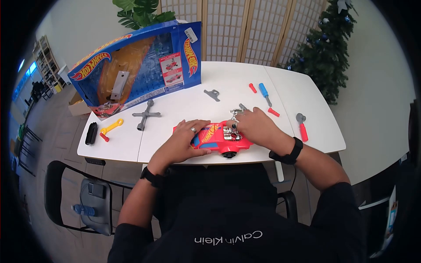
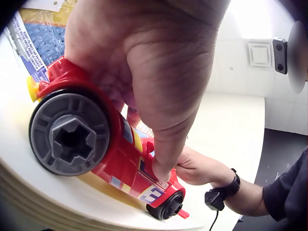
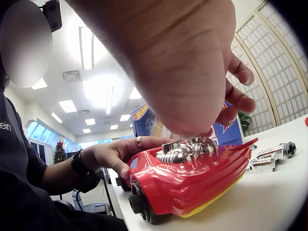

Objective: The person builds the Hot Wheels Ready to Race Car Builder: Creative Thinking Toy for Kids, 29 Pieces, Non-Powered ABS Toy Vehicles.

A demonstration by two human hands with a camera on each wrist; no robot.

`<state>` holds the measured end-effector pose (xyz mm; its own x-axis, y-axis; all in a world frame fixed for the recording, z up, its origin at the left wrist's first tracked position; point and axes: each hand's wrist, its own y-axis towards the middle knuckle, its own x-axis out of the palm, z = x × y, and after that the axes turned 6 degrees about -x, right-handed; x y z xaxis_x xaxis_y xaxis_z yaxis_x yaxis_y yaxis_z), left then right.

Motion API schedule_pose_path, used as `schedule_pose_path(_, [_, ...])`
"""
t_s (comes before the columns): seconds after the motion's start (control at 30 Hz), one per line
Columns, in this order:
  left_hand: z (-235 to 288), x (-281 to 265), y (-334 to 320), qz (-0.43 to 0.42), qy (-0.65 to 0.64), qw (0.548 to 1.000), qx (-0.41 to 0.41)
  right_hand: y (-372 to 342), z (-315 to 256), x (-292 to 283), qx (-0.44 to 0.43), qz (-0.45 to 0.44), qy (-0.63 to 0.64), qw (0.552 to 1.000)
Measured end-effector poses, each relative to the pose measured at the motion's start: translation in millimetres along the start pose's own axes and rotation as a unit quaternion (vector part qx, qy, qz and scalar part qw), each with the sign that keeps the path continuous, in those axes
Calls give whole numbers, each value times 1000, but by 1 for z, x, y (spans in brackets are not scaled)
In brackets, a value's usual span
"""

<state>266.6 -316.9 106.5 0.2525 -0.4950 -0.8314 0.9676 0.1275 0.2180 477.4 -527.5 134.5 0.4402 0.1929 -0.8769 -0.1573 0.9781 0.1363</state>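
Note:
My left hand (image 1: 180,142) grips a red toy car (image 1: 219,147), its thumb along the near side and the other fingers over the top. A large wheel with a grey hexagonal hub (image 2: 70,134) shows below this hand in the left wrist view. Over the car's chrome engine (image 3: 187,153) is my right hand (image 1: 258,127), its fingertips right at the engine. Three of its fingers reach out past the engine in the right wrist view; the thumb is hidden. Just behind the car lies a chrome pipe piece (image 3: 263,161), with a grey bolt (image 3: 289,149) against it.
A blue toy box (image 1: 184,65) stands at back left. Left lie a grey cross wrench (image 1: 147,115), a yellow wrench (image 1: 112,127) and a black part (image 1: 91,133). Right are a blue screwdriver (image 1: 264,92), red bolts (image 1: 273,112) and a red-handled ratchet (image 1: 302,128). A grey bracket (image 1: 212,94) lies behind.

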Motion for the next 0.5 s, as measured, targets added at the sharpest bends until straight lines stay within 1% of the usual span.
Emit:
schedule_pose_path(0.07, [-6, 3, 1, 3, -8, 1000, 8, 1, -2, 0, 19, -3, 18, 1000])
schedule_pose_path(0.1, [-6, 3, 1, 3, -5, 1000, 11, 4, -4, -4, 47, -71, 37, 996])
schedule_pose_path(0.13, [-8, 4, 1, 3, -17, 1000, 10, 4, -5, -3, 53, -73, 49, 995])
schedule_pose_path(0.2, [-4, 1, 2, -11, -27, 1000, 4, 3, -7, -5, 56, -69, 36, 995])
schedule_pose_path(0.23, [-5, 1, 2, -10, -15, 1000, 0, 3, -7, -1, 39, 11, 11, 999])
schedule_pose_path(0.27, [-4, 0, 1, -13, -20, 1000, -1, 0, -5, 1, 40, 13, 3, 999])
schedule_pose_path(0.33, [-3, 0, 1, -19, -5, 1000, -17, 0, -1, -1, 49, -51, 85, 994])
schedule_pose_path(0.37, [-3, -1, 2, -16, -3, 1000, -14, 1, 10, -12, 55, -83, 215, 972])
schedule_pose_path(0.4, [-4, -1, 2, -21, -14, 1000, -14, 1, 25, -14, 55, -81, 213, 972])
schedule_pose_path(0.47, [-5, -1, 2, -26, -27, 999, -18, -2, 54, -13, 194, -70, 277, 939])
schedule_pose_path(0.5, [-5, 0, 1, -16, -14, 1000, -23, -6, 68, -5, 192, -72, 277, 939])
